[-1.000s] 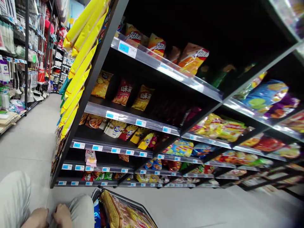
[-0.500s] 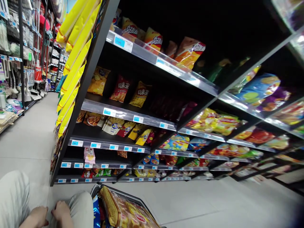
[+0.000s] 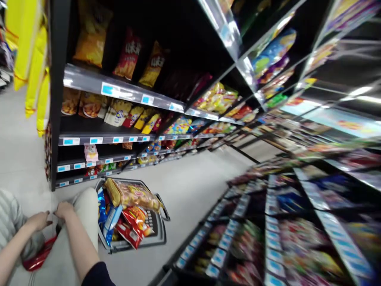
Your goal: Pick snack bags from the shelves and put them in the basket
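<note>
My left hand [image 3: 38, 221] hangs beside my left knee, its fingers loosely bent and apart, with nothing visible in them. Close by, my right hand [image 3: 64, 209] rests against the inside of my right knee. Its fingers droop loosely; their undersides are hidden, and no held thing shows. A shiny red packet [image 3: 40, 254] lies low between my legs, partly covered by a trouser leg. To the right of my knee, a dark shopping basket [image 3: 162, 234] stands on the floor. It holds a large golden bag [image 3: 133, 194], red snack bags [image 3: 135, 226] and blue packets [image 3: 111, 224].
In front, a black shelf unit [image 3: 101, 127] carries snack bags on several levels. Yellow packets [image 3: 29, 59] hang at its left end. A second shelf unit [image 3: 269, 230] with blue price tags runs along the right, blurred. Pale floor [image 3: 190, 190] lies between them.
My view has swung right and down, so the whole basket, the right-hand shelves and the red packet between my legs now show. My hands stay close together by my knees.
</note>
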`<state>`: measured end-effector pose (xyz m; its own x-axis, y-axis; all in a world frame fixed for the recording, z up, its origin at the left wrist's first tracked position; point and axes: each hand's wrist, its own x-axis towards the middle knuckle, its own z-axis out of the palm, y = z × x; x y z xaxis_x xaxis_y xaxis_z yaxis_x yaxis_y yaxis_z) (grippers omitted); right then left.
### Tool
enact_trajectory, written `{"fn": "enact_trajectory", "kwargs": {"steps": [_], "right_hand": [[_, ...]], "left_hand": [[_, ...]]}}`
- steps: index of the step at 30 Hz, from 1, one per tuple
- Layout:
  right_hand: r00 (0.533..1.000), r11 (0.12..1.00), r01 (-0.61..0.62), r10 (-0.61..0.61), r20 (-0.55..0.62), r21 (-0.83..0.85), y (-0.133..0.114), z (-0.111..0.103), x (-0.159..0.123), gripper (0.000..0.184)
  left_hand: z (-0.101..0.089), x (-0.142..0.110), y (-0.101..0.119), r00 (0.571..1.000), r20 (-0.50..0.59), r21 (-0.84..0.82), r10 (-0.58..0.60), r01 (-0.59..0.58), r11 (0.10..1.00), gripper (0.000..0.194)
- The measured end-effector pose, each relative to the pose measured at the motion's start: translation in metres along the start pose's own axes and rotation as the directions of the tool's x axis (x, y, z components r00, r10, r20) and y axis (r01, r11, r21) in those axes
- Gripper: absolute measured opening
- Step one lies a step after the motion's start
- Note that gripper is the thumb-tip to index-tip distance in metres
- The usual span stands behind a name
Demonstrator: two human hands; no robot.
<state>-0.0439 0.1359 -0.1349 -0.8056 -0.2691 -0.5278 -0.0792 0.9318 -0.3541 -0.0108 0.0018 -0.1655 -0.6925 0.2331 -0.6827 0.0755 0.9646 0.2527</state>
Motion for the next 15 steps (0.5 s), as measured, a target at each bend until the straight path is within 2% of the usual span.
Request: {"fn": "enact_trajectory", "kwargs": {"steps": [2,3,6,8,10,12,13,15], "right_hand": [[1.000,0.995,-0.007,0.009,-0.022,0.102,0.002,-0.012,-0.003,0.035],[0.998,0.988,-0.001,0.012,-0.069,0.156,0.004,-0.019,-0.009,0.033],[0.952,0.958,-0.039,0.122,-0.282,0.283,0.027,-0.042,-0.040,0.027],[0.874,0.922,-0.176,0.308,-0.376,0.346,0.058,-0.049,-0.068,0.033],[0.757,0.839,-0.368,0.521,-0.395,0.401,0.098,-0.044,-0.097,0.040],[0.621,0.710,-0.552,0.700,-0.353,0.438,0.138,-0.028,-0.120,0.042],[0.567,0.645,-0.618,0.762,-0.314,0.449,0.156,-0.017,-0.128,0.044],[0.519,0.562,-0.686,0.823,-0.229,0.462,0.184,0.008,-0.136,0.043]], "left_hand": [[0.002,0.007,-0.003,1.000,0.017,0.022,0.003,-0.003,1.000,0.041],[0.002,0.009,-0.005,1.000,0.023,0.031,-0.002,0.001,1.000,0.042],[0.002,0.011,-0.007,0.999,0.027,0.045,-0.017,0.016,0.999,0.044],[0.001,0.011,-0.008,1.000,0.025,0.047,-0.018,0.017,0.999,0.045],[0.001,0.012,-0.008,1.000,0.024,0.044,-0.010,0.008,0.999,0.046],[0.001,0.015,-0.008,1.000,0.031,0.042,-0.002,0.001,0.999,0.046],[0.001,0.016,-0.008,0.999,0.035,0.042,0.000,-0.002,0.999,0.046],[0.002,0.020,-0.008,0.999,0.042,0.040,0.004,-0.006,0.999,0.047]]}}
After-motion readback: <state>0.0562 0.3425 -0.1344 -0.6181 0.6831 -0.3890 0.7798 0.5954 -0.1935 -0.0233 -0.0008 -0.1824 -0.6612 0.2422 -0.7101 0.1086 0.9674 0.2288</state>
